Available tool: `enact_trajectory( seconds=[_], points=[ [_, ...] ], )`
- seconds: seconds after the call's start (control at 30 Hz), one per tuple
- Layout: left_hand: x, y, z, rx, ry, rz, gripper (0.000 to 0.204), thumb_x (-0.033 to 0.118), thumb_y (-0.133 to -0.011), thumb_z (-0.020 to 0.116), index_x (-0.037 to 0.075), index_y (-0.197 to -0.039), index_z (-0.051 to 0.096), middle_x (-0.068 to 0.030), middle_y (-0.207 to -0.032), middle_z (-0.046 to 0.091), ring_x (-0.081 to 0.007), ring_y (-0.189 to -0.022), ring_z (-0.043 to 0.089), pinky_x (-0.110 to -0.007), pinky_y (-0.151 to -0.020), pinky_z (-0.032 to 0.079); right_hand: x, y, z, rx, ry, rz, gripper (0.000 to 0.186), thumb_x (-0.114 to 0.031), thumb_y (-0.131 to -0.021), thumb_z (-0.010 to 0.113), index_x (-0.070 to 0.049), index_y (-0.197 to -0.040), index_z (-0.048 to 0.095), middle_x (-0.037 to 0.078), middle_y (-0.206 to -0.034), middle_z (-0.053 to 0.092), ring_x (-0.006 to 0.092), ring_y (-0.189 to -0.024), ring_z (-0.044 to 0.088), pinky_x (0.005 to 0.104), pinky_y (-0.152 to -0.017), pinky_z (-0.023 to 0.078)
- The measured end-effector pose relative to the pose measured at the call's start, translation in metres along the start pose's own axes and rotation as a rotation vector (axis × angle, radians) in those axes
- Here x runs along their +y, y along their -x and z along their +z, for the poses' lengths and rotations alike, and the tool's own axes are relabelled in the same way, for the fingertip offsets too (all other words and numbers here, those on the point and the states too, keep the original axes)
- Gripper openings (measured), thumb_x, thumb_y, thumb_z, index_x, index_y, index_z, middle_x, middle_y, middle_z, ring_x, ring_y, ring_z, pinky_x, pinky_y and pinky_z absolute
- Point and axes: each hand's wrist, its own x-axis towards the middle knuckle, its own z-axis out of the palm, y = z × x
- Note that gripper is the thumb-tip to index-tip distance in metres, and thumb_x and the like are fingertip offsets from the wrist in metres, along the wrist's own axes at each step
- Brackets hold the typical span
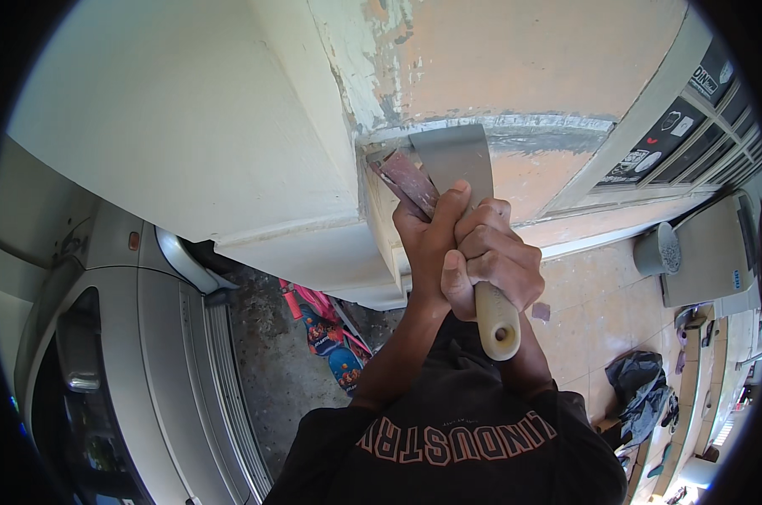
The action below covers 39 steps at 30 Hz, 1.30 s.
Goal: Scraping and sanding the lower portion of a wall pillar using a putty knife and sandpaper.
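In the head view, the right hand (505,261) is wrapped around the handle (499,328) of a scraper (458,160), its fingers curled over it. The butt of the handle points to the near side, and the wide grey blade reaches to the far side. The blade's far edge lies at the pale strip (549,126) along the wall (524,59); whether it touches cannot be told.

The left hand (427,248), just left of the right, has a folded reddish sheet (410,181) gripped between thumb and fingers. The sheet sticks out toward the far left, beside the blade. The left thumb overlaps the blade's near end in view.

A white pillar (254,151) stands to the left of the hands, with a silver car (162,345) at the far left of the scene. A pink scooter (318,311) is on the grey floor between car and person. On the right are a tiled floor (583,278), a bucket (657,251) and, nearer, a black bag (637,383).
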Motion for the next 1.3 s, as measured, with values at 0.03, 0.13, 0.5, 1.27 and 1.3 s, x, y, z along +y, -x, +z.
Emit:
enact_trajectory(
  seconds=[0.03, 0.13, 0.5, 1.27, 1.3],
  points=[
    [-0.003, 0.000, -0.001, 0.022, 0.013, -0.021, 0.020, 0.005, -0.089, 0.062, 0.008, -0.078, 0.046, 0.0048, -0.071, 0.043, -0.0029, -0.061, 0.038, -0.022, -0.052, 0.031, 0.001, 0.001, 0.000, 0.002, 0.000, -0.007, 0.031, 0.005, -0.079, 0.064, -0.006, -0.061, 0.041, 0.004, -0.055, 0.047, 0.0197, -0.052, 0.049, 0.0341, -0.058, 0.037],
    [-0.007, -0.003, -0.003, 0.019, -0.082, 0.066, 0.021, 0.006, -0.090, 0.062, 0.008, -0.077, 0.045, 0.0049, -0.070, 0.042, -0.0029, -0.061, 0.037, -0.022, -0.052, 0.030, 0.002, 0.004, 0.000, 0.018, -0.022, -0.004, 0.031, 0.007, -0.078, 0.063, -0.006, -0.061, 0.041, 0.004, -0.055, 0.047, 0.0199, -0.052, 0.048, 0.0341, -0.058, 0.037],
    [0.001, -0.007, -0.008, -0.047, -0.165, 0.113, 0.018, 0.008, -0.090, 0.062, 0.008, -0.080, 0.047, 0.0038, -0.077, 0.045, -0.0037, -0.065, 0.041, -0.022, -0.057, 0.036, -0.002, 0.008, 0.002, 0.008, 0.020, 0.008, 0.031, 0.014, -0.068, 0.062, -0.007, -0.061, 0.039, 0.004, -0.058, 0.045, 0.0224, -0.057, 0.052, 0.0323, -0.063, 0.038],
    [-0.022, -0.010, -0.013, -0.068, 0.029, -0.051, 0.025, 0.000, -0.088, 0.064, 0.000, -0.112, 0.057, -0.0037, -0.100, 0.062, -0.0092, -0.086, 0.059, -0.024, -0.076, 0.048, -0.041, 0.066, -0.036, -0.034, -0.674, 1.131, 0.072, -0.030, -0.102, 0.047, -0.001, -0.153, 0.004, 0.004, -0.074, 0.051, 0.0066, -0.056, 0.044, 0.0210, -0.050, 0.036],
    [-0.023, -0.012, -0.015, -0.063, 0.029, -0.064, 0.025, 0.000, -0.088, 0.064, 0.000, -0.112, 0.057, -0.0037, -0.100, 0.062, -0.0092, -0.086, 0.059, -0.024, -0.076, 0.048, -0.035, 0.072, -0.033, -0.043, -0.602, 1.080, 0.069, -0.027, -0.101, 0.046, -0.002, -0.152, 0.008, 0.003, -0.071, 0.049, 0.0063, -0.054, 0.042, 0.0209, -0.048, 0.035]
  ],
)
